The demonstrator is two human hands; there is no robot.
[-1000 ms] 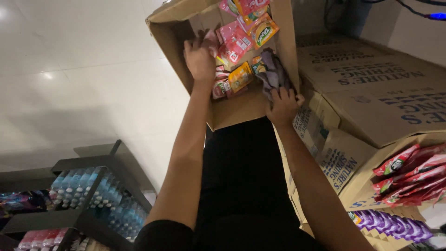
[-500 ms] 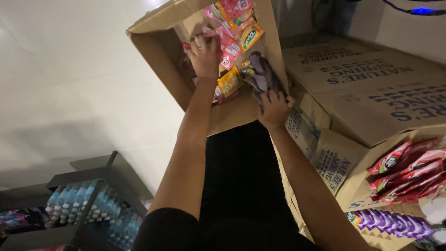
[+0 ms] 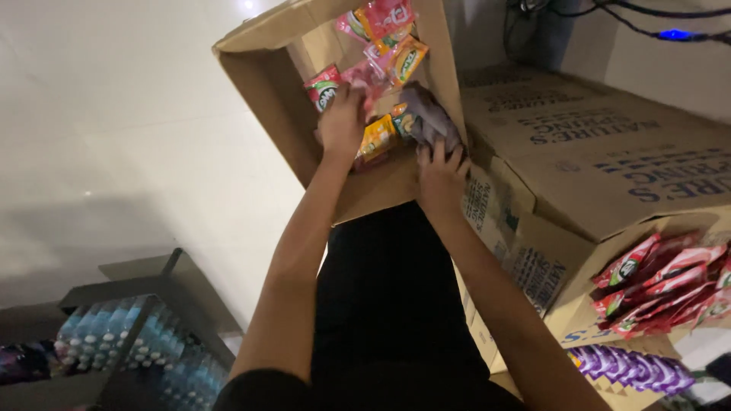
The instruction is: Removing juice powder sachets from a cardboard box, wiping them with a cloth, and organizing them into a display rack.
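Note:
An open cardboard box (image 3: 270, 99) stands on the floor ahead of me, holding several small sachets in red, pink, orange and purple. My left hand (image 3: 342, 125) reaches into the box and rests on the red and pink sachets (image 3: 358, 76). My right hand (image 3: 440, 176) grips a bundle of purple sachets (image 3: 428, 116) at the box's right side. An orange sachet (image 3: 378, 135) lies between my two hands.
Closed printed cartons (image 3: 609, 167) are stacked at the right. Open cartons below them hold red sachets (image 3: 655, 281) and purple sachets (image 3: 624, 369). A dark shelf rack with water bottles (image 3: 129, 342) stands at the lower left. White tiled floor (image 3: 114, 129) stretches left.
The view has shifted, so the box now sits further right. My left hand has sunk lower among the sachets. My right hand stays on the purple bundle.

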